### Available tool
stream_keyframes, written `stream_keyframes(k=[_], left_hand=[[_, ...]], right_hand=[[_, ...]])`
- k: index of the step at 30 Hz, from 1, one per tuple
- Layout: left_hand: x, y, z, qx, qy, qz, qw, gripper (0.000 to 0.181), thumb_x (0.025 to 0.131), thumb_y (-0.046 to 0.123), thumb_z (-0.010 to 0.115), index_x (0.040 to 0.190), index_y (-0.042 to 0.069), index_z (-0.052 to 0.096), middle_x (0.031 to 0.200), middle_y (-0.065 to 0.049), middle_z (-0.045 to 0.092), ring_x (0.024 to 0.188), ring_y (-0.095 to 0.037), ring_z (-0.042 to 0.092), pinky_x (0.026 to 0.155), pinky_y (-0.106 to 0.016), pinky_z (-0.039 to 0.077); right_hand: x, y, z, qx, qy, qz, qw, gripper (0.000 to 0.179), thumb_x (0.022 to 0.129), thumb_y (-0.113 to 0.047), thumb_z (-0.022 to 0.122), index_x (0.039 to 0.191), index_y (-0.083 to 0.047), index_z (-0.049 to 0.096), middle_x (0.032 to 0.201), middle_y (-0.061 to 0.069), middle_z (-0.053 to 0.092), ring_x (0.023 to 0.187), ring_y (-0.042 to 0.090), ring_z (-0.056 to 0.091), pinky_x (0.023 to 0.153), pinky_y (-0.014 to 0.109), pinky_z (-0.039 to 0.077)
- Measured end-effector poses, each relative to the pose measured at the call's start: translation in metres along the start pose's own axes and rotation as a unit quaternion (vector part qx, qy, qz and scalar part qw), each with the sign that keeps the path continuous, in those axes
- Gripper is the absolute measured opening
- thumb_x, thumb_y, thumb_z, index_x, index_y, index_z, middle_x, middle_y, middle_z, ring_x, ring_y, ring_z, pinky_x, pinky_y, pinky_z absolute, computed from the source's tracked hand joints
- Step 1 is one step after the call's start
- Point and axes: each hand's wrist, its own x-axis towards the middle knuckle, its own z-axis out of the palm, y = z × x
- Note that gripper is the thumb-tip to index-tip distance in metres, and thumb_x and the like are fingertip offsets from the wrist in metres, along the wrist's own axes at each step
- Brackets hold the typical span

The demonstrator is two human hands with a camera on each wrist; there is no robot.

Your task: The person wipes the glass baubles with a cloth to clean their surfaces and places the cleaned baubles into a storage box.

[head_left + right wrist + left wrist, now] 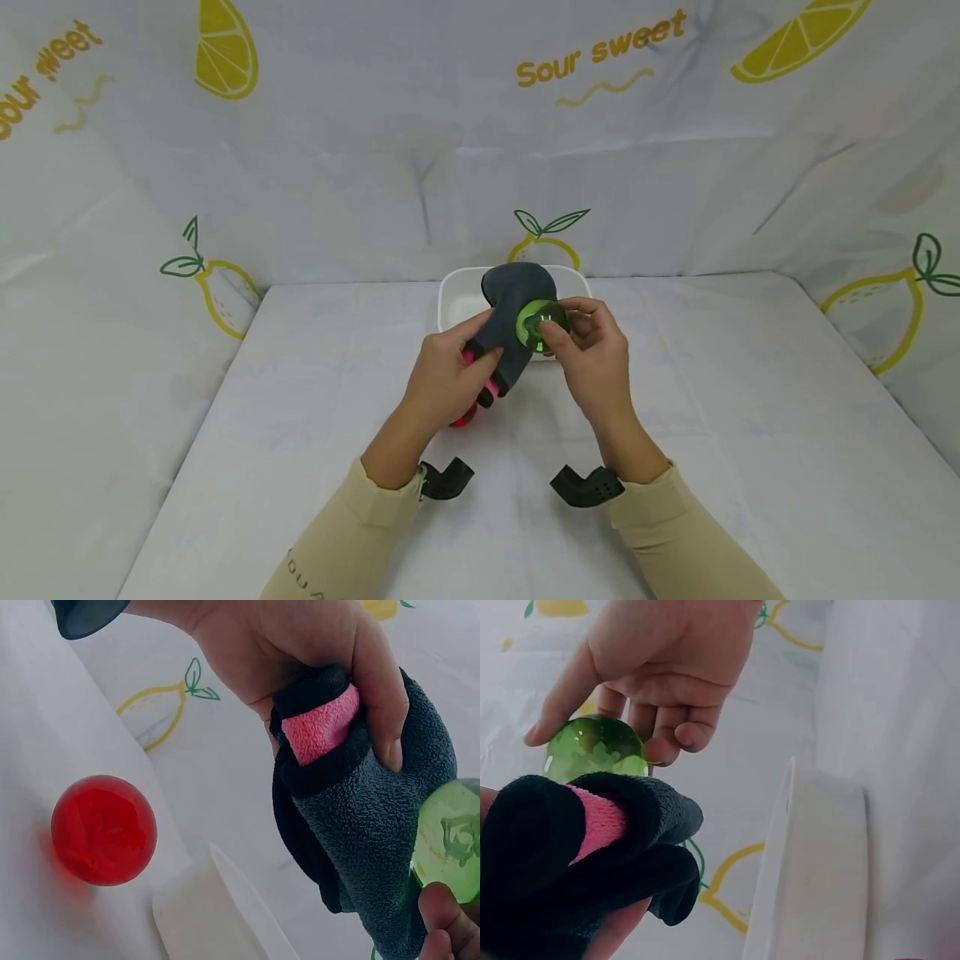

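Note:
My left hand (441, 379) grips a folded dark grey cloth (513, 296) with pink showing between its folds. Between thumb and fingers, my right hand (600, 371) pinches a clear green ball (592, 750). The ball sits against the cloth's right side in the head view. In the right wrist view, the cloth (360, 817) drapes below the left thumb, and the green ball (450, 836) has a dark figure visible in it. A clear red ball (103, 830) lies on the white table covering, partly hidden behind the left hand in the head view.
Behind the hands stands a white rectangular tray (459, 304), partly covered by the cloth and hands. The table (300, 433) has a white cover, and a white lemon-printed sheet (360, 167) rises at the back and sides.

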Motion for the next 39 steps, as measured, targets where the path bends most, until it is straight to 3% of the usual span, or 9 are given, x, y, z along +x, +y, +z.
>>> stream_keyframes(k=[7, 13, 19, 24, 28, 32, 36, 39], left_hand=[[0.002, -0.001, -0.004, -0.003, 0.011, -0.024, 0.9996, 0.045, 0.089, 0.009, 0.065, 0.135, 0.012, 0.061, 0.116, -0.009, 0.072, 0.099, -0.016, 0.071, 0.087, -0.036, 0.058], [0.003, -0.003, -0.007, -0.013, 0.021, -0.050, 0.9985, 0.044, 0.090, 0.009, 0.064, 0.134, 0.015, 0.061, 0.119, -0.006, 0.070, 0.097, -0.016, 0.070, 0.083, -0.036, 0.059], [0.004, -0.003, -0.008, -0.012, 0.025, -0.036, 0.9990, 0.049, 0.091, 0.008, 0.065, 0.138, 0.015, 0.057, 0.127, -0.008, 0.067, 0.106, -0.017, 0.068, 0.088, -0.036, 0.057], [0.002, -0.002, -0.007, -0.015, 0.018, -0.023, 0.9995, 0.051, 0.090, 0.006, 0.066, 0.139, 0.017, 0.057, 0.128, -0.009, 0.066, 0.107, -0.016, 0.068, 0.086, -0.033, 0.057], [0.002, -0.001, -0.006, -0.011, 0.011, -0.023, 0.9996, 0.050, 0.090, 0.007, 0.066, 0.138, 0.018, 0.058, 0.126, -0.010, 0.067, 0.107, -0.017, 0.068, 0.085, -0.034, 0.058], [0.001, 0.000, -0.005, -0.004, 0.004, -0.030, 0.9995, 0.050, 0.090, 0.007, 0.067, 0.138, 0.018, 0.058, 0.126, -0.010, 0.067, 0.108, -0.018, 0.068, 0.089, -0.037, 0.056], [0.001, 0.002, -0.005, 0.001, -0.001, -0.037, 0.9993, 0.050, 0.090, 0.008, 0.066, 0.138, 0.017, 0.058, 0.126, -0.011, 0.067, 0.109, -0.018, 0.068, 0.092, -0.038, 0.055], [0.001, 0.003, -0.005, 0.000, -0.008, -0.044, 0.9990, 0.049, 0.090, 0.009, 0.066, 0.138, 0.017, 0.058, 0.126, -0.011, 0.067, 0.109, -0.019, 0.068, 0.093, -0.039, 0.055]], right_hand=[[-0.003, -0.005, 0.000, -0.041, -0.047, -0.080, 0.9948, 0.047, 0.080, -0.003, 0.079, 0.121, -0.003, 0.058, 0.113, 0.010, 0.069, 0.081, 0.012, 0.062, 0.072, 0.020, 0.050], [-0.003, -0.006, 0.000, -0.075, -0.089, -0.135, 0.9839, 0.056, 0.072, -0.005, 0.086, 0.121, -0.009, 0.060, 0.130, 0.002, 0.065, 0.098, 0.012, 0.063, 0.080, 0.026, 0.049], [-0.001, -0.005, 0.000, -0.139, -0.107, -0.198, 0.9643, 0.057, 0.070, -0.005, 0.087, 0.120, -0.008, 0.060, 0.137, 0.002, 0.060, 0.117, 0.016, 0.056, 0.081, 0.034, 0.044], [-0.001, -0.003, 0.002, -0.182, -0.096, -0.224, 0.9527, 0.057, 0.072, -0.003, 0.085, 0.123, -0.007, 0.061, 0.141, 0.005, 0.055, 0.124, 0.022, 0.052, 0.082, 0.035, 0.051], [-0.001, -0.001, 0.002, -0.176, -0.062, -0.224, 0.9565, 0.058, 0.070, -0.001, 0.086, 0.122, -0.006, 0.062, 0.138, 0.012, 0.054, 0.126, 0.025, 0.052, 0.081, 0.030, 0.052], [0.000, 0.004, 0.003, -0.147, -0.026, -0.199, 0.9685, 0.061, 0.067, 0.001, 0.088, 0.123, -0.006, 0.064, 0.130, 0.012, 0.057, 0.119, 0.022, 0.054, 0.081, 0.023, 0.050], [0.001, 0.006, 0.003, -0.086, -0.008, -0.140, 0.9864, 0.061, 0.071, 0.002, 0.085, 0.127, -0.005, 0.063, 0.124, 0.011, 0.060, 0.106, 0.019, 0.059, 0.081, 0.018, 0.051], [0.001, 0.005, 0.003, -0.036, 0.006, -0.070, 0.9969, 0.059, 0.076, -0.001, 0.082, 0.131, -0.006, 0.061, 0.123, 0.007, 0.061, 0.099, 0.017, 0.062, 0.080, 0.016, 0.053]])
